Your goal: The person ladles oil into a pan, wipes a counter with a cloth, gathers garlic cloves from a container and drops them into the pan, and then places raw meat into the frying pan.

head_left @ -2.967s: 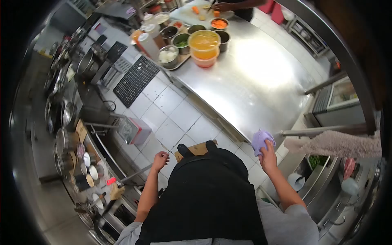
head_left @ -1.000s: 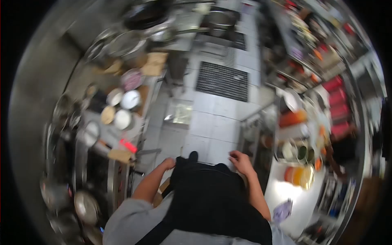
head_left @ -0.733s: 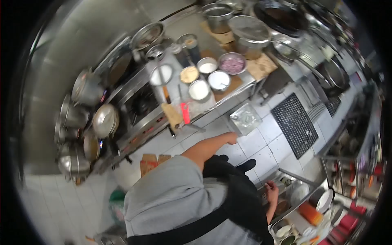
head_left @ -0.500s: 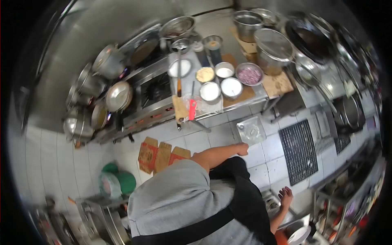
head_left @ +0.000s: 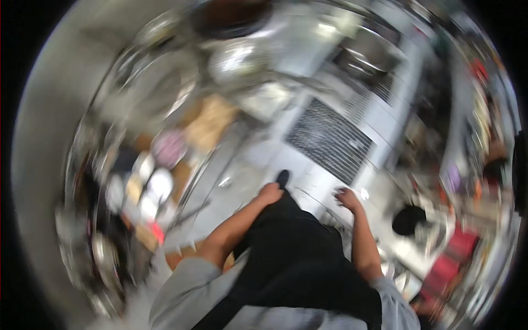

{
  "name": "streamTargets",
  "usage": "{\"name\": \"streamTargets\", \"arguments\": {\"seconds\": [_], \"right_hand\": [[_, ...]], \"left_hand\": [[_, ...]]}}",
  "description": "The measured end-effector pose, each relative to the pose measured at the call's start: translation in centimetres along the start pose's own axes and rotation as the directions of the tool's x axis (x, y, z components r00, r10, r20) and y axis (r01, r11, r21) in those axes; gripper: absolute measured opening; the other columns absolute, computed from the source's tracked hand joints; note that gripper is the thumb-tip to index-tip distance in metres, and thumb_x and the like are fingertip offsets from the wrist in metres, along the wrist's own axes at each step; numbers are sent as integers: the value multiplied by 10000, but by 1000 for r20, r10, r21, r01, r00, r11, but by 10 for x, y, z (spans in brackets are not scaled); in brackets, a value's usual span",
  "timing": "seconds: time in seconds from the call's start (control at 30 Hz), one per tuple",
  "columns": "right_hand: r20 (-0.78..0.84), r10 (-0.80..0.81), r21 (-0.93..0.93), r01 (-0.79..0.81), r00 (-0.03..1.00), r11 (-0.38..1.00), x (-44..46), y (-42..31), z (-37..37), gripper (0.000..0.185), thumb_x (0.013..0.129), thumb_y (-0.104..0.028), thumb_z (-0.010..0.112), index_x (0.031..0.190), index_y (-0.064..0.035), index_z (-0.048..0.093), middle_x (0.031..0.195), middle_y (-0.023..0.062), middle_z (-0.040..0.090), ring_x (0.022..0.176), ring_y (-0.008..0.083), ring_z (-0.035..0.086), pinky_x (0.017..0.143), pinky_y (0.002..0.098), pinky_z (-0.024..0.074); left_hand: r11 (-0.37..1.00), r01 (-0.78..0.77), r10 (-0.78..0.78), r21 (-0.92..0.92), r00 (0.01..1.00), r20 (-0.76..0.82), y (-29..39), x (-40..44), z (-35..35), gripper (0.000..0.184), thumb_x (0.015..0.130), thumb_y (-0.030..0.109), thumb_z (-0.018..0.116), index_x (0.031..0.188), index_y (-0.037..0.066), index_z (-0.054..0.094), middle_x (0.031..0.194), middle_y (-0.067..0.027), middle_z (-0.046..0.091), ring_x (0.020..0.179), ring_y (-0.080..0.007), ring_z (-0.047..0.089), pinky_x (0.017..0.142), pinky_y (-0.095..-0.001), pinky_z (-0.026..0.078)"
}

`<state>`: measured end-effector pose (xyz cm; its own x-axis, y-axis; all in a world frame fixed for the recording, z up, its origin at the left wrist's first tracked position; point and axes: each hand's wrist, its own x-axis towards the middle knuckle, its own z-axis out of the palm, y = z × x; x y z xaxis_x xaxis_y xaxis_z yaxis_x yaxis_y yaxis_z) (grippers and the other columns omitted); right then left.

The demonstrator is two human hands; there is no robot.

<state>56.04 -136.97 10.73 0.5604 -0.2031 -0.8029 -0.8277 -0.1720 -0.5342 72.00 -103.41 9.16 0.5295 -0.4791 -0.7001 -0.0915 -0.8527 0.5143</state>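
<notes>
My left hand [head_left: 270, 193] hangs in front of my black apron [head_left: 297, 256], its fingers curled closed. Nothing shows in it, though blur softens the outline. On the other side, my right hand [head_left: 347, 199] is held out above the floor with its fingers loosely apart and nothing in them. Neither hand touches a utensil or container. A dark shoe [head_left: 282, 178] shows just beyond my left hand. Closest to that hand on the floor is a blurred clear, shallow container [head_left: 236, 175].
To the left, a counter holds a bowl of chopped purple onion [head_left: 169, 147], several white-filled containers [head_left: 160, 185] and a red-handled tool [head_left: 158, 232]. A dark floor grate [head_left: 330, 140] lies ahead. Pots and a large pan [head_left: 231, 16] stand at the back; crowded shelving [head_left: 478, 126] runs along the right.
My view and body have turned to the right. The counter has swung to the left of the picture, and the grate is now straight ahead. Both hands remain without any visible object.
</notes>
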Motion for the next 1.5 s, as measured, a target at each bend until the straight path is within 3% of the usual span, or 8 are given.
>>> {"name": "streamTargets", "arguments": {"seconds": [0.13, 0.37, 0.57, 0.97, 1.23, 1.37, 1.43, 1.5], "right_hand": [[-223, 8, 302, 62, 975, 951, -25, 7, -39, 409, 836, -209, 648, 1181, -12, 552, 967, 116, 644, 772, 191, 628, 652, 327, 540], [-392, 253, 517, -16, 885, 856, -7, 75, -114, 420, 804, -227, 671, 1139, 10, 580, 928, 153, 669, 728, 186, 643, 620, 308, 526], [-571, 209, 430, 72, 794, 900, 54, 83, -225, 463, 824, -224, 677, 1195, 19, 541, 1041, 154, 641, 797, 193, 637, 654, 305, 526], [-791, 11, 165, 197, 611, 966, 245, 30, -545, 492, 817, -179, 661, 1235, 2, 476, 1101, 190, 613, 997, 303, 616, 858, 374, 492], [-786, 29, -7, -55, 618, 998, 420, 104, -696, 425, 824, -129, 607, 1211, 19, 510, 1091, 253, 587, 1009, 380, 577, 869, 434, 454], [-934, -43, -137, -242, 355, 961, 526, 179, -764, 412, 835, -155, 567, 1199, 31, 518, 1117, 252, 585, 1082, 391, 541, 924, 453, 422], [-813, -32, -453, -597, 582, 662, 560, 215, -795, 462, 827, -222, 582, 1215, 20, 518, 1163, 240, 572, 1131, 384, 515, 961, 462, 396], [-834, -67, -489, -676, 548, 551, 590, 242, -814, 520, 819, -295, 595, 1234, 8, 513, 1202, 226, 557, 1169, 380, 490, 989, 473, 371]], "left_hand": [[918, -371, 363, 137, 928, 86, 90, 63, -7, 287, 791, 281, 619, 874, 6, 632, 893, -207, 648, 893, -376, 608, 800, -444, 479], [825, -456, 284, 334, 845, 453, 243, 173, 7, 360, 817, 313, 609, 985, -5, 630, 1020, -222, 639, 1021, -367, 592, 868, -448, 474], [765, -486, 212, 422, 809, 548, 321, 265, 27, 355, 815, 321, 599, 951, -5, 635, 990, -214, 646, 968, -371, 611, 849, -449, 484], [918, -391, 328, 71, 845, 421, 506, 460, 78, 294, 841, 301, 619, 868, 8, 630, 818, -170, 665, 808, -327, 644, 716, -396, 496], [975, -205, 222, -88, 861, 457, 548, 578, 137, 292, 898, 290, 582, 831, 6, 594, 705, -139, 620, 684, -248, 617, 610, -367, 453], [983, -154, 184, -102, 870, 458, 547, 631, 175, 253, 883, 278, 591, 832, 32, 557, 698, -141, 605, 694, -318, 609, 622, -410, 455], [989, -117, 148, -93, 859, 490, 537, 639, 191, 236, 887, 261, 588, 835, 33, 558, 683, -123, 597, 668, -285, 604, 605, -394, 448], [997, -34, 68, -68, 799, 598, 556, 649, 190, 243, 906, 264, 569, 903, 21, 569, 756, -109, 603, 708, -229, 591, 641, -361, 449]]}}
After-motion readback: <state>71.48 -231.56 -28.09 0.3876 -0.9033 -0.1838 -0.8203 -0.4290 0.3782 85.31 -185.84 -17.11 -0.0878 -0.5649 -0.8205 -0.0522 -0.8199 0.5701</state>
